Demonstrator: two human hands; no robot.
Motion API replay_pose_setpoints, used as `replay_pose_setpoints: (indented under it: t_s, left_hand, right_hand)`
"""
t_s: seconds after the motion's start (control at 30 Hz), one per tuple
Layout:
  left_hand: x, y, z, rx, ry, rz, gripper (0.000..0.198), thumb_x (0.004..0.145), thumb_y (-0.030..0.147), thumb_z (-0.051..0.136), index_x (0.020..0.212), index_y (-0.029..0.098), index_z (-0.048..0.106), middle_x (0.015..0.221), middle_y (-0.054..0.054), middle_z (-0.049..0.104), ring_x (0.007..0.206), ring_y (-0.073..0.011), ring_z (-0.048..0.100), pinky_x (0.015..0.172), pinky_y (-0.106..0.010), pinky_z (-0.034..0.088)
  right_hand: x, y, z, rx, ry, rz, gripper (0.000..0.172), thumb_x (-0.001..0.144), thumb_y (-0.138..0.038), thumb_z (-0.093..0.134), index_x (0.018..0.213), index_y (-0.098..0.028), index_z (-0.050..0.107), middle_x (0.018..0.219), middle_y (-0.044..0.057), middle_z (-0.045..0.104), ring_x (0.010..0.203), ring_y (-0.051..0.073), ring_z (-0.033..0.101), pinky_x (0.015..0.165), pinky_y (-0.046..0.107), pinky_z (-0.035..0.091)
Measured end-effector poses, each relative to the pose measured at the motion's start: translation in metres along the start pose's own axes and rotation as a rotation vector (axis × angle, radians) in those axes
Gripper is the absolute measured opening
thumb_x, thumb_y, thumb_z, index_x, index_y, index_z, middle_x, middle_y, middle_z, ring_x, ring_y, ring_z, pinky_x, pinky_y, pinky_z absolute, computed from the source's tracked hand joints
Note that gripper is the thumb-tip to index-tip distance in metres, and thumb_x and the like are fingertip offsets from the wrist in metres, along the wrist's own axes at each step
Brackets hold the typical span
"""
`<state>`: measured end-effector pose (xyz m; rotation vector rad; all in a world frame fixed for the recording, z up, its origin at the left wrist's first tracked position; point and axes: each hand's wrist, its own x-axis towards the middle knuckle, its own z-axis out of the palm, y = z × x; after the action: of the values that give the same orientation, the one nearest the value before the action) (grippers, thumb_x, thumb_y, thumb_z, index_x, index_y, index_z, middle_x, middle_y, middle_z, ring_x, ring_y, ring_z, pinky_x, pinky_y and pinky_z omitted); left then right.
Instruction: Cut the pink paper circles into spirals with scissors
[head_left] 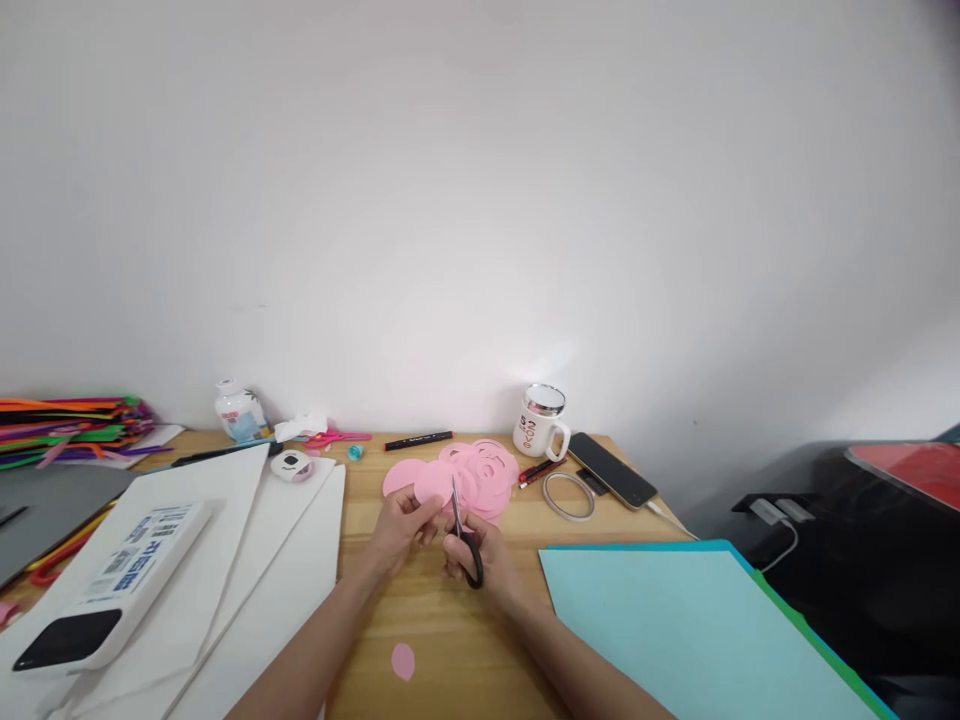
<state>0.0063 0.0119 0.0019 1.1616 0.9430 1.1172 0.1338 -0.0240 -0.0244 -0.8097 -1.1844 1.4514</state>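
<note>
My left hand pinches a pink paper circle by its lower edge and holds it above the table. In my right hand is a pair of scissors with black handles, its blades pointing up beside the circle's right edge. Whether the blades touch the paper I cannot tell. Behind both hands lies a loose pile of pink paper circles, some with curved cuts. One more pink circle rests at the left of the pile. Nearer me, a small pink paper petal shape lies on the wood.
A white mug, tape roll and charging phone stand or lie at the back right. Blue sheets cover the front right. White paper and a white device are left. A black marker lies by the wall.
</note>
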Motion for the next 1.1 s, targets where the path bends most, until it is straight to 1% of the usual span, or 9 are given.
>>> replay_pose_setpoints:
  t_s: [0.13, 0.23, 0.37, 0.47, 0.6, 0.77, 0.97, 1.1]
  left_hand:
    - [-0.001, 0.002, 0.003, -0.018, -0.014, -0.013, 0.037, 0.066, 0.042, 0.064, 0.051, 0.015, 0.046, 0.040, 0.005, 0.047, 0.031, -0.0042, 0.035, 0.034, -0.019, 0.022]
    - [-0.003, 0.005, 0.005, 0.001, -0.014, -0.022, 0.039, 0.065, 0.041, 0.066, 0.046, 0.014, 0.045, 0.036, 0.005, 0.044, 0.030, -0.0035, 0.032, 0.034, -0.019, 0.020]
    - [-0.005, 0.007, 0.006, 0.052, 0.026, -0.038, 0.035, 0.062, 0.037, 0.069, 0.047, 0.014, 0.047, 0.034, 0.006, 0.042, 0.029, -0.0036, 0.031, 0.034, -0.018, 0.019]
    - [-0.005, 0.007, 0.005, 0.063, 0.013, -0.050, 0.032, 0.063, 0.037, 0.067, 0.050, 0.014, 0.051, 0.033, 0.006, 0.042, 0.030, -0.0041, 0.031, 0.034, -0.018, 0.021]
    - [-0.004, 0.006, 0.003, 0.091, 0.009, -0.057, 0.031, 0.065, 0.037, 0.066, 0.051, 0.014, 0.053, 0.032, 0.006, 0.041, 0.030, -0.0042, 0.031, 0.034, -0.018, 0.022]
    - [-0.003, 0.007, 0.000, 0.125, -0.009, -0.046, 0.029, 0.067, 0.036, 0.065, 0.053, 0.012, 0.055, 0.034, 0.006, 0.042, 0.031, -0.0037, 0.031, 0.035, -0.017, 0.020]
    - [-0.002, 0.006, -0.004, 0.134, -0.044, -0.034, 0.030, 0.069, 0.035, 0.064, 0.054, 0.013, 0.053, 0.036, 0.006, 0.044, 0.032, -0.0035, 0.031, 0.036, -0.017, 0.021]
    - [0.000, 0.005, -0.006, 0.136, -0.021, -0.037, 0.029, 0.068, 0.034, 0.065, 0.053, 0.014, 0.051, 0.034, 0.007, 0.043, 0.031, -0.0035, 0.031, 0.034, -0.017, 0.020]
  right_hand:
    - [0.000, 0.001, -0.001, -0.024, -0.014, 0.000, 0.028, 0.064, -0.037, 0.069, 0.071, -0.019, 0.049, 0.044, -0.008, 0.044, 0.036, 0.007, 0.040, 0.040, 0.020, 0.035]
    - [0.000, 0.001, -0.002, -0.040, -0.030, -0.001, 0.031, 0.063, -0.038, 0.070, 0.071, -0.019, 0.047, 0.045, -0.008, 0.045, 0.038, 0.008, 0.041, 0.039, 0.019, 0.031]
    - [0.001, 0.000, -0.004, -0.032, -0.017, -0.040, 0.032, 0.061, -0.034, 0.072, 0.074, -0.019, 0.047, 0.051, -0.009, 0.041, 0.043, 0.006, 0.032, 0.041, 0.018, 0.024]
    - [0.002, -0.001, -0.006, -0.035, -0.030, -0.043, 0.031, 0.062, -0.030, 0.072, 0.076, -0.019, 0.048, 0.054, -0.009, 0.037, 0.047, 0.006, 0.028, 0.044, 0.019, 0.019]
    - [0.002, 0.002, -0.006, -0.034, -0.048, -0.045, 0.031, 0.064, -0.036, 0.070, 0.079, -0.019, 0.048, 0.057, -0.007, 0.037, 0.049, 0.008, 0.029, 0.045, 0.020, 0.021]
    - [0.003, 0.005, -0.003, -0.021, -0.047, -0.022, 0.034, 0.066, -0.045, 0.065, 0.081, -0.019, 0.048, 0.058, -0.006, 0.043, 0.047, 0.008, 0.036, 0.044, 0.021, 0.026]
    - [0.004, 0.009, -0.001, -0.006, -0.028, -0.015, 0.033, 0.066, -0.045, 0.065, 0.077, -0.019, 0.048, 0.051, -0.007, 0.046, 0.043, 0.008, 0.041, 0.043, 0.020, 0.032]
    - [0.004, 0.010, -0.001, 0.011, -0.018, 0.005, 0.032, 0.065, -0.043, 0.067, 0.075, -0.019, 0.047, 0.047, -0.008, 0.045, 0.039, 0.007, 0.040, 0.041, 0.020, 0.032]
